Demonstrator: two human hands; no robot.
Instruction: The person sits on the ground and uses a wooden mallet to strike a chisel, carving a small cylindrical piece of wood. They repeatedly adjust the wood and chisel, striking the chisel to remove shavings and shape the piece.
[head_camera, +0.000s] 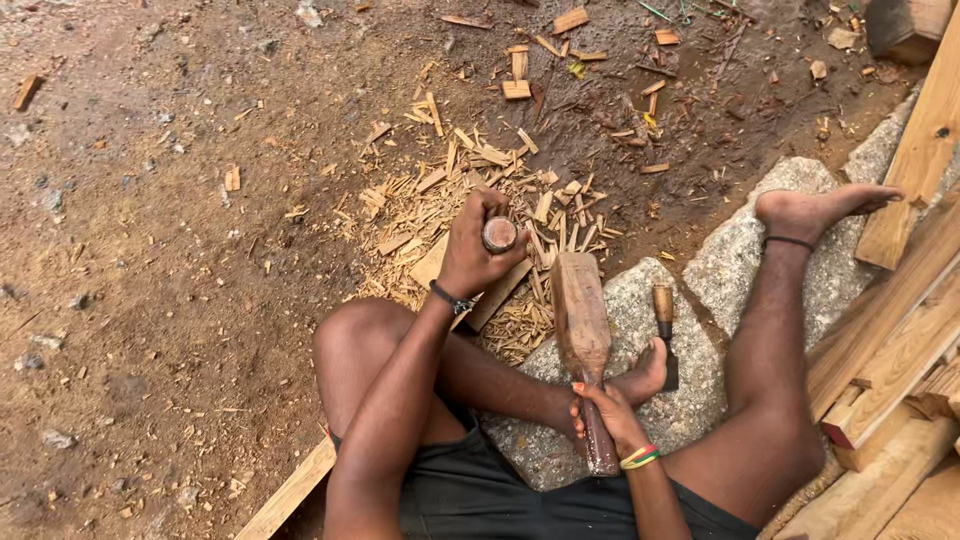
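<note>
Wooden mallet (581, 315) gripped in right hand (606, 420), frame centre — left hand (472, 250) clenched round chisel (499, 235); best struck squarely on its butt.

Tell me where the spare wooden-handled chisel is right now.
In the head view, the spare wooden-handled chisel lies on the grey stone, right of the wooden mallet and beside the foot.

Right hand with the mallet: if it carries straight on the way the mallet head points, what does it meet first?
Likely the chisel's butt end, held in the left hand. The right hand aims the wooden mallet up and left toward it; depth is unclear, so it might instead pass to the wood chips.
</note>
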